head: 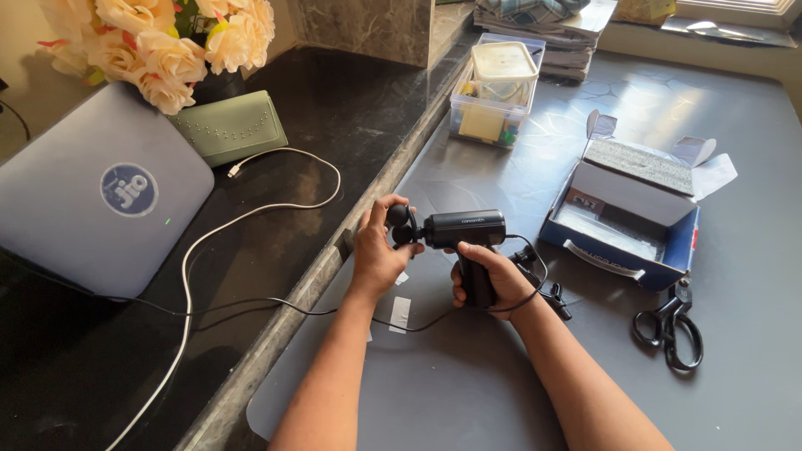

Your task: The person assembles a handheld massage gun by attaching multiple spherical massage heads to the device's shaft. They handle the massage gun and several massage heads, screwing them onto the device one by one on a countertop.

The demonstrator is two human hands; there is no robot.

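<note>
A black massage gun [464, 229] is held level above the dark grey table [468, 384]. My right hand [489, 280] wraps around its handle from below. My left hand [378, 250] pinches the round ball head [399, 217] at the gun's front end. A thin black cable [418, 324] loops from the gun down across the table and off to the left. Small black attachments [553, 294] lie beside my right wrist.
An open blue and white box [628, 210] sits to the right, with black scissors [668, 327] in front of it. A clear plastic container [498, 92] stands at the back. On the raised black counter at left lie a grey device [92, 196], a green pouch [230, 127], flowers [167, 42] and a white cable [251, 213].
</note>
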